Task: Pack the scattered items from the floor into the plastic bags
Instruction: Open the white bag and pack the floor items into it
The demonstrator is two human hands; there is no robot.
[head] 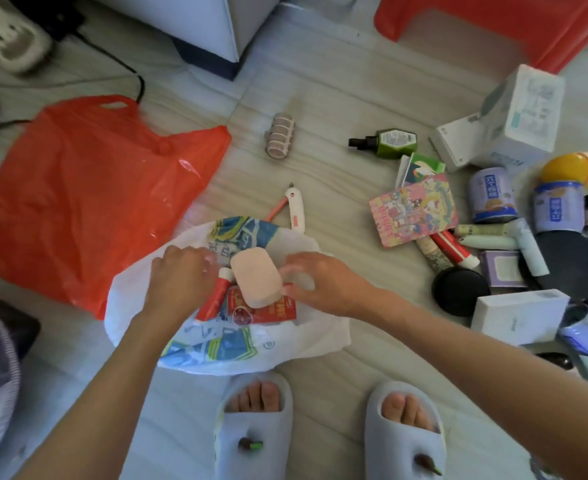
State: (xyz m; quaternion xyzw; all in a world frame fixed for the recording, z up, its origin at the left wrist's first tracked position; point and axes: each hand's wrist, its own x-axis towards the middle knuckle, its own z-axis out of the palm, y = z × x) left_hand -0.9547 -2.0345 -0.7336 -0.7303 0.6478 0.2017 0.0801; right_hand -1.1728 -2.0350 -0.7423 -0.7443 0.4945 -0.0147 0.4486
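**Both hands at the mouth of the white bag**

Nearest to me sit two pale slippers (254, 431), toes showing, on the tiled floor (337, 98); just beyond them lies the white plastic bag (216, 355) with blue print, its mouth spread; my left hand (178, 282) presses down on the bag's left edge, fingers curled, though I cannot tell whether it pinches the film; my right hand (323, 285) has its fingertips against a pink rounded case (256, 282), which rests tilted on a red packet (268, 310) inside the bag, and whether they grip it I cannot tell; a red tube (216, 299) with a white cap lies beside the packet; past the bag's far rim a white and pink tool (294, 209) lies on the floor; left of it the orange plastic bag (88, 202) lies flat; to the right cans, boxes and tubes are heaped (514, 244); farther off lie a green spray bottle (386, 143) and a hair roller (280, 135).
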